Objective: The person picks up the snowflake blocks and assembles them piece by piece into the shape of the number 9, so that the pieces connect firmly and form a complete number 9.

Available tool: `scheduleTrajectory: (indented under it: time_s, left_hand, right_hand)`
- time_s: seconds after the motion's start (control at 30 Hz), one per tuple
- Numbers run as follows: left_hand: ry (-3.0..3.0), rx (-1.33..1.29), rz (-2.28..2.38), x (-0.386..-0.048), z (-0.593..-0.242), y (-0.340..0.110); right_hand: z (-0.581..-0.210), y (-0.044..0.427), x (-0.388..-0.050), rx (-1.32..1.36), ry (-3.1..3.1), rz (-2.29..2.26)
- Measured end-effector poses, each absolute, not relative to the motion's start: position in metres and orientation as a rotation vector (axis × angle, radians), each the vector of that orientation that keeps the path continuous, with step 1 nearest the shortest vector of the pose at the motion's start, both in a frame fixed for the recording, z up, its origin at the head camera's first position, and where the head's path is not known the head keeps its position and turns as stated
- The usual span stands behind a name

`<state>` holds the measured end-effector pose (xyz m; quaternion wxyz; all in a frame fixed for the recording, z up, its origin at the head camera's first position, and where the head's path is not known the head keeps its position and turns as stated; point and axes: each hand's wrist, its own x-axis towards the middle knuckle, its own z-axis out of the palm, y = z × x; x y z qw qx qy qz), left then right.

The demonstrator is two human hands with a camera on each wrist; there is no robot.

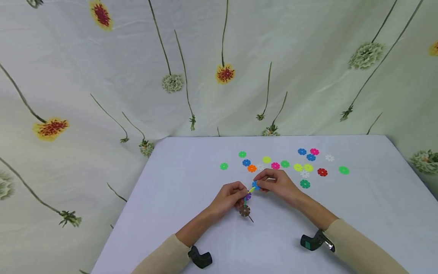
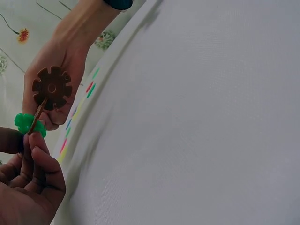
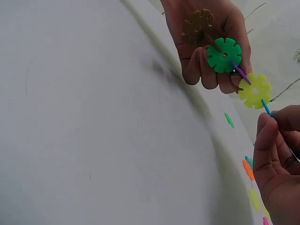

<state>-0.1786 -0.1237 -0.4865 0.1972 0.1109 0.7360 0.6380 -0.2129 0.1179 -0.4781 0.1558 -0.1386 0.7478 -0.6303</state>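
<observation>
A chain of slotted plastic interlocking discs hangs between the two hands over the table. My left hand (image 1: 230, 196) pinches the chain near its purple disc (image 1: 248, 196). In the right wrist view, the chain shows a brown disc (image 3: 197, 27), a green disc (image 3: 224, 55), the purple disc seen edge-on (image 3: 240, 72) and a yellow disc (image 3: 255, 91). With thumb and fingertips, my right hand (image 1: 276, 183) pinches a blue disc (image 1: 255, 185) at the yellow disc's edge. Fingers hide part of the blue disc, so how deep it sits cannot be told.
Several loose discs lie across the far half of the white table (image 1: 191, 160), among them an orange disc (image 1: 251, 168), a red disc (image 1: 322, 172) and a green disc (image 1: 305, 184). Behind the table hangs a flower-printed cloth (image 1: 205, 106).
</observation>
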Motion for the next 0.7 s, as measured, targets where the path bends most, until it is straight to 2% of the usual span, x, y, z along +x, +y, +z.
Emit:
scheduleTrajectory:
  time_s: [0.33, 0.7]
  left_hand:
    - [2.114, 0.301, 1.778, -0.177, -0.485, -0.114]
    - [1.958, 0.346, 1.804, -0.18, -0.48, -0.101]
  right_hand:
    - [-0.476, 0.126, -0.202, -0.398, 2.196, -1.841]
    - [-0.482, 0.135, -0.209, -0.34, 2.032, -1.992]
